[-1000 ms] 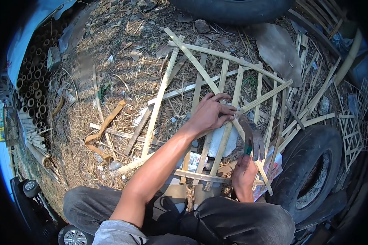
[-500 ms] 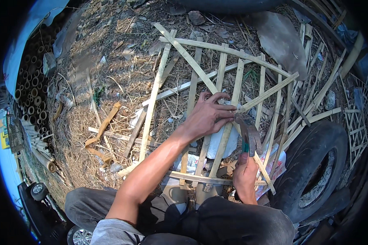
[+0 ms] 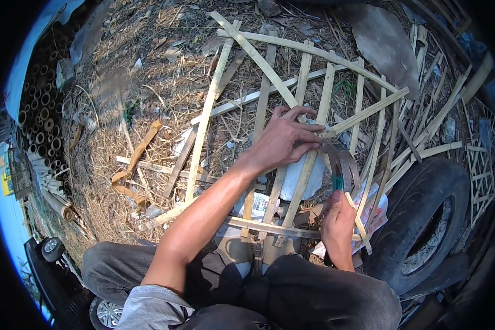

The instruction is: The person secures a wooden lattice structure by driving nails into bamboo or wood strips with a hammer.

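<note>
A lattice of pale bamboo slats (image 3: 207, 115) lies in front of me, its long strips crossing several others. My left hand (image 3: 286, 137) is closed on a bamboo slat (image 3: 267, 69) near the middle of the lattice, where strips cross. Its fingertips pinch together at the crossing; whether a nail is between them is too small to tell. My right hand (image 3: 338, 220) grips a hammer (image 3: 346, 165) by its green handle, with the curved dark metal head close beside my left fingertips. The head is partly smeared by motion. A pale stone block (image 3: 305, 179) shows under the crossing.
An old tyre (image 3: 418, 225) lies at the right, beside loose bamboo strips (image 3: 434, 126). A flat grey slab (image 3: 382, 49) is at the far right. Bamboo tubes (image 3: 44, 118) are stacked at the left. A bent brown strip (image 3: 143, 148) rests on straw-covered ground.
The lattice and ground appear slightly higher and further right in the picture. The hammer and right hand have shifted a little up and right, while my left hand keeps its hold.
</note>
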### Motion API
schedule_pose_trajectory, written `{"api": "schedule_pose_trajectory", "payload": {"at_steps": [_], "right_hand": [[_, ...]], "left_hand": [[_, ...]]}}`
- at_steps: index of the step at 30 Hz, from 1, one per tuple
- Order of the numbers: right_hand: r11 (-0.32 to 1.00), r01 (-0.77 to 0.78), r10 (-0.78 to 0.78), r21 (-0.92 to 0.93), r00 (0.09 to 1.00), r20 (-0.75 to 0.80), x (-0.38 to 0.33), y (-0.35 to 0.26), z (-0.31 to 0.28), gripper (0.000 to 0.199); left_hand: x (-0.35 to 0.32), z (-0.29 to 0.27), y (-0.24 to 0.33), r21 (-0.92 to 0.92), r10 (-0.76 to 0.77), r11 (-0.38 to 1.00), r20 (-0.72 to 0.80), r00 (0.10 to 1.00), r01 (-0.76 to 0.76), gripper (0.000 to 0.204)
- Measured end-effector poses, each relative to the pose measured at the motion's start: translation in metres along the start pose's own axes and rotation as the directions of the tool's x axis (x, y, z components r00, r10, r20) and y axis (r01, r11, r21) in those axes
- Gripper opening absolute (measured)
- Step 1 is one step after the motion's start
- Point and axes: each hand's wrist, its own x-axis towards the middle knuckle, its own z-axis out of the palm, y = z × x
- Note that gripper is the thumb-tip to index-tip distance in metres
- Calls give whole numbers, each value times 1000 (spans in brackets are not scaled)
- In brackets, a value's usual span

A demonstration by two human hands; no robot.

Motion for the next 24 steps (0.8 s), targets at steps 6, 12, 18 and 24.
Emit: {"api": "schedule_pose_trajectory", "payload": {"at_steps": [6, 12, 18, 24], "right_hand": [[998, 9, -7, 56, 999, -31, -3, 2, -4, 59], [992, 111, -115, -54, 990, -85, 1, 0, 5, 61], [989, 136, -127, 51, 981, -149, -3, 9, 7, 60], [998, 45, -40, 52, 995, -92, -5, -1, 4, 59]], "left_hand": [[-1, 3, 2, 43, 15, 999, -23, 1000, -14, 15], [-2, 3, 0, 5, -3, 1000, -18, 1000, 3, 19], [0, 2, 2, -37, -58, 998, -12, 998, 57, 18], [1, 3, 3, -71, -64, 995, -12, 998, 63, 18]]}}
